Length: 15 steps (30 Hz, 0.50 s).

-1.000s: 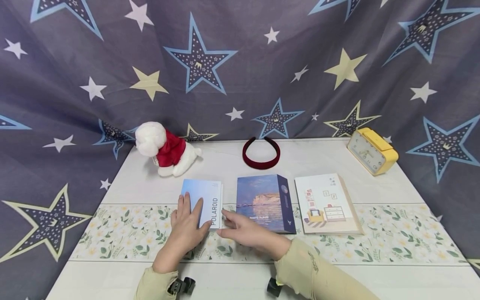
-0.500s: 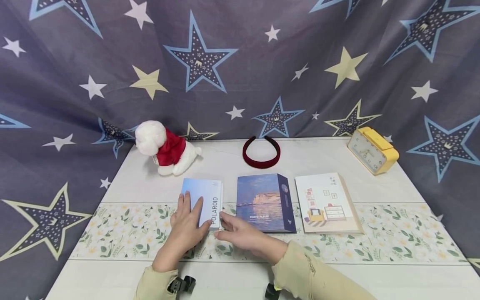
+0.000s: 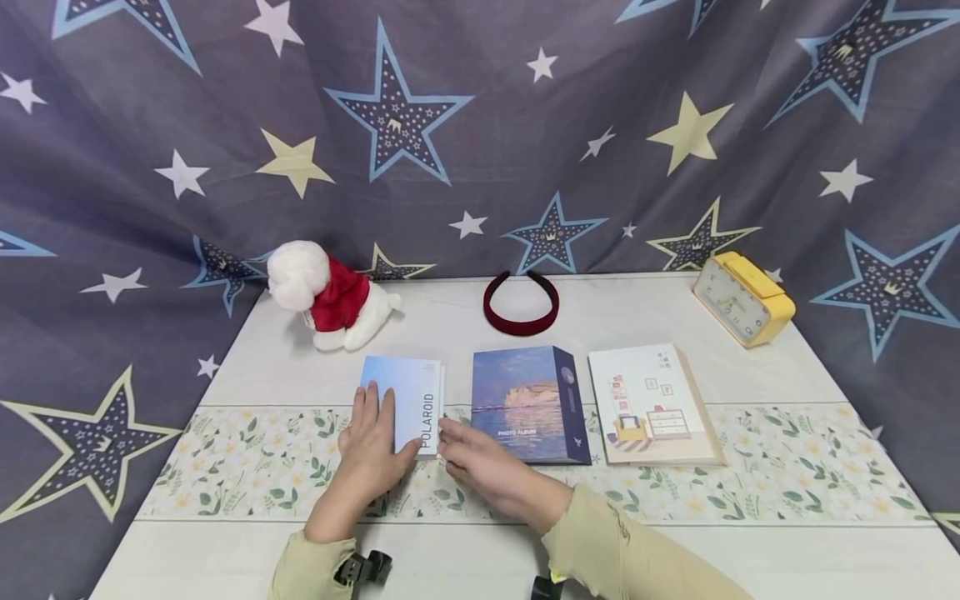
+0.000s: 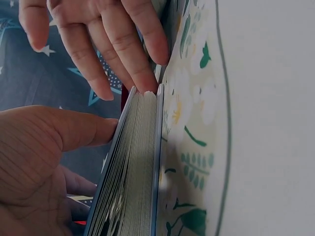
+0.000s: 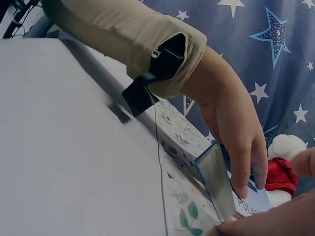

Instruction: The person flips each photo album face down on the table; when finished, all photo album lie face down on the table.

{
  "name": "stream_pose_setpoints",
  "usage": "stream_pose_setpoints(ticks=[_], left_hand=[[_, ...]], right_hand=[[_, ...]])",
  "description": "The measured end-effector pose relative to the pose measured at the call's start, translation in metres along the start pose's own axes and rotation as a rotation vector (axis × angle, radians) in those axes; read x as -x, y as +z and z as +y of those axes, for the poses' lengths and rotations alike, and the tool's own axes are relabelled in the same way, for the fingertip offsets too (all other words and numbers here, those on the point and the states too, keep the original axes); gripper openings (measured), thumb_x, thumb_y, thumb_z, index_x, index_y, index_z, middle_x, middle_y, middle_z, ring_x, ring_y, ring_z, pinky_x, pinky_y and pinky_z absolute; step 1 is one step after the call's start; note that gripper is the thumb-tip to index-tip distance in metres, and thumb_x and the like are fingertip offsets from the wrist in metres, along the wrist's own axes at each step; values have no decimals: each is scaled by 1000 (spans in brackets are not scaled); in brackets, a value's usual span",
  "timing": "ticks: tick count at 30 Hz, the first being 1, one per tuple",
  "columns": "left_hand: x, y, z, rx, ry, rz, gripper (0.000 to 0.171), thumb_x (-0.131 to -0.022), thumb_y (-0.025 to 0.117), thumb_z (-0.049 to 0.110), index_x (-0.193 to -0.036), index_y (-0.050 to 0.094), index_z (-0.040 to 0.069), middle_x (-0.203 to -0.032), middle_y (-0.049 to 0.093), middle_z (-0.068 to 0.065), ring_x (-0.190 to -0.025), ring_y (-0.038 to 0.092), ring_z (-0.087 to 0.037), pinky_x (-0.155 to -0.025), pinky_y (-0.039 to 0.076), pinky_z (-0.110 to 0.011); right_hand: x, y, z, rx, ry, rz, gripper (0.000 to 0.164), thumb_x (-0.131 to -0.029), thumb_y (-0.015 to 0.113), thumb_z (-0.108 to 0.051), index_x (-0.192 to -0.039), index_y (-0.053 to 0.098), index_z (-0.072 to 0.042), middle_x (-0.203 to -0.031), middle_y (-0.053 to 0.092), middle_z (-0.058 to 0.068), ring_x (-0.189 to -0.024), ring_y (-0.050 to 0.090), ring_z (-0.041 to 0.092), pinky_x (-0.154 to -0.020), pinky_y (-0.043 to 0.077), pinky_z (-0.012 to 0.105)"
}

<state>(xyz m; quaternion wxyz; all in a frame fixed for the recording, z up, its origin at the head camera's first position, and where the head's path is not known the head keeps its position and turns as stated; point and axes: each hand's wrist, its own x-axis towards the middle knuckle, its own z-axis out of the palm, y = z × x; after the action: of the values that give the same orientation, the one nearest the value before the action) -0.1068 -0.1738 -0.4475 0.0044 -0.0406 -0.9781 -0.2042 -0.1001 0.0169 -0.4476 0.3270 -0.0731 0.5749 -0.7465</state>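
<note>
A light blue photo album [image 3: 415,387] marked POLAROID lies flat on the table in the head view. My left hand [image 3: 369,450] rests on its cover, fingers extended, thumb near the lower right corner. At that corner, my right hand [image 3: 497,471] touches the album's right edge with its fingertips. The left wrist view shows the album's many pages [image 4: 133,157] edge-on, a left thumb [image 4: 88,130] against the cover and right fingers [image 4: 123,44] at the page corner. In the right wrist view, the right thumb [image 5: 304,163] stands apart from the album.
To the right lie a dark blue photo album [image 3: 517,408] and a white one with a room drawing [image 3: 648,408]. Behind them are a white plush dog [image 3: 341,300] in red, a dark red headband [image 3: 521,327] and a yellow alarm clock [image 3: 746,300]. A star-patterned curtain [image 3: 480,142] hangs behind.
My right hand has shifted slightly left against the album's edge, and its thumb has drawn in. The left index finger has moved closer to the other fingers. The album stays in place.
</note>
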Motion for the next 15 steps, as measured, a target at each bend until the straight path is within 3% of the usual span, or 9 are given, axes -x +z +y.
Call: stream_pose_setpoints(ticks=[7,15], left_hand=[[-1,-3,0,32,-24,-36,90,-85,73,30,-148,25,-12,-157,6,-31,-146,0,-43,-97,27,-69],[-1,-7,3,72,-36,-46,91,-83,74,31,-148,26,-11,-157,3,-32,-146,-2,-43,-99,24,-70]], right_hand=[[1,2,1,-149,-41,51,65,-98,47,-9,-153,15,6,-157,17,27,-145,17,38,-115,21,51],[2,1,3,-245,-78,95,61,-96,42,-2,-152,19,6,-158,15,27,-141,26,42,-114,22,51]])
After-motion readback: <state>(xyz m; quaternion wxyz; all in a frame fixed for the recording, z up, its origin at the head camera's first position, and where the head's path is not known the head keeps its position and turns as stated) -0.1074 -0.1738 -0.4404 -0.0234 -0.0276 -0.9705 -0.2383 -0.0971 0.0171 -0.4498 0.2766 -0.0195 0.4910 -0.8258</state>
